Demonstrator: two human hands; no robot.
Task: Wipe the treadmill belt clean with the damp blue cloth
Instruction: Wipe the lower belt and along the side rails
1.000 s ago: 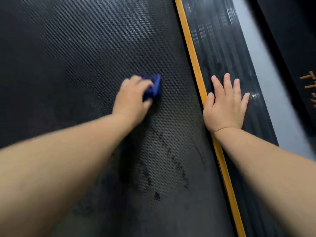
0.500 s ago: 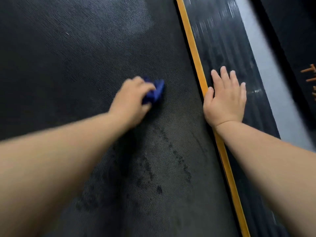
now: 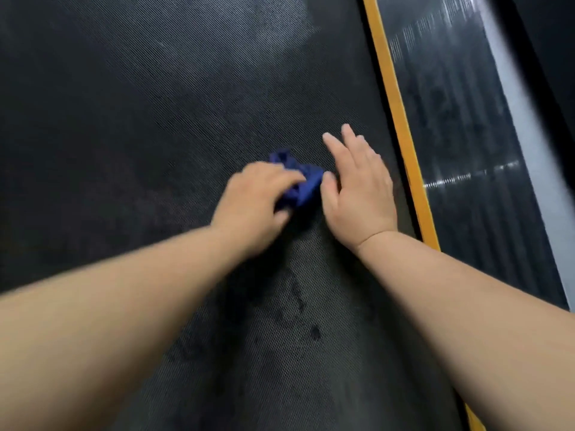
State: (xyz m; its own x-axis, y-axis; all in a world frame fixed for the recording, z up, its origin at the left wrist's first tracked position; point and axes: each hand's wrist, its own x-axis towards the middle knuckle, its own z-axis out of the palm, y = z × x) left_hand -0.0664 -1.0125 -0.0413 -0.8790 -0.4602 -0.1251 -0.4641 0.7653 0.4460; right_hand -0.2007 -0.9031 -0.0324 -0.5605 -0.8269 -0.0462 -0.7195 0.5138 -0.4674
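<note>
Black textured treadmill belt (image 3: pixel 149 113); yellow stripe (image 3: pixel 392 113) along its right edge. Blue cloth (image 3: pixel 306 183): crumpled, mid-belt, gripped in your left hand (image 3: pixel 253 202). Your right hand (image 3: pixel 361 188): fingers straight, palm down on the belt, just beside the cloth.

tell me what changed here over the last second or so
The right hand left the side rail, crossed the yellow stripe leftward and now lies flat on the belt, right beside the blue cloth; whether its thumb touches the cloth is unclear. Nothing was taken hold of or let go. The left hand still grips the bunched cloth against the belt, fingers curled.
</note>
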